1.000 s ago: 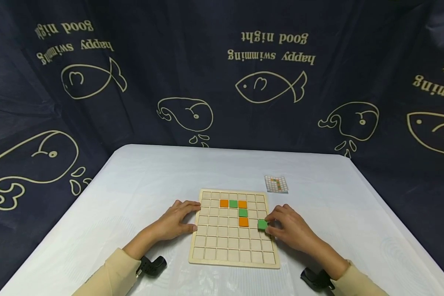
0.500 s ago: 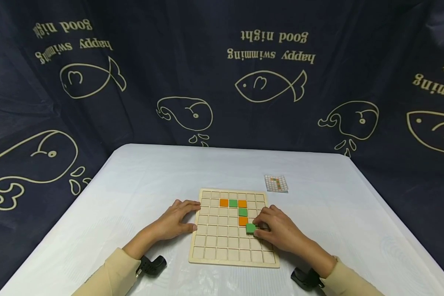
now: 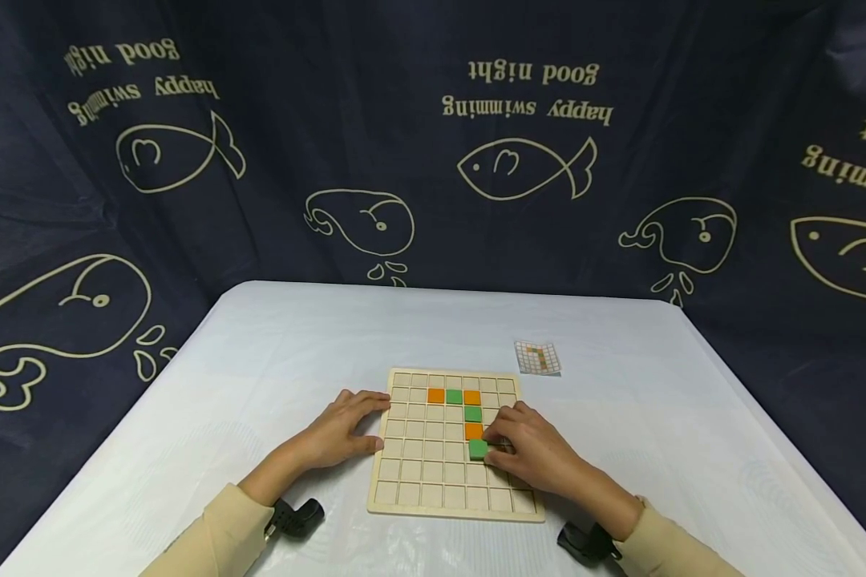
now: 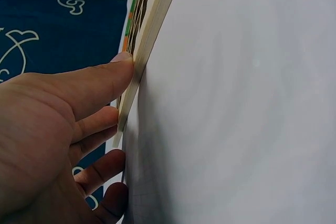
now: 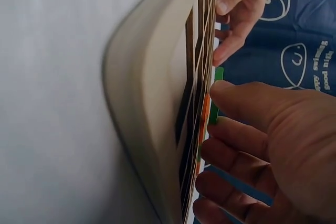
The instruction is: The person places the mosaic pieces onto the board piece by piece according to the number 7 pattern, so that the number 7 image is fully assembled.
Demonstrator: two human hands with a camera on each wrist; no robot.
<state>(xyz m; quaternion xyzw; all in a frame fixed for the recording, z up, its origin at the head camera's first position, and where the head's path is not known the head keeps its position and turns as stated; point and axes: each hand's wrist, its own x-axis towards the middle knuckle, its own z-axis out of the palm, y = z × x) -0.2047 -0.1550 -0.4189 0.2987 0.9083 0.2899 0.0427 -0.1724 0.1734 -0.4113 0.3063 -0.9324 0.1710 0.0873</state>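
Observation:
A wooden grid board (image 3: 433,474) lies on the table. Orange and green square tiles sit in some of its cells, with an orange tile (image 3: 474,431) lowest in their column. My right hand (image 3: 537,450) pinches a green tile (image 3: 478,449) by its right side, just below that orange tile. The held tile looks slightly raised and tilted in the right wrist view. With fingers fairly straight, my left hand (image 3: 341,430) rests against the board's left edge. In the left wrist view its thumb (image 4: 113,77) touches the edge.
A small printed card (image 3: 538,358) with a coloured grid pattern lies beyond the board's right corner. White cloth covers the table (image 3: 296,336). A dark curtain (image 3: 404,144) with fish drawings hangs behind it.
My right hand has carried the green tile leftward across the board, from its right side to beneath the orange tile. The left hand and the board have stayed in place.

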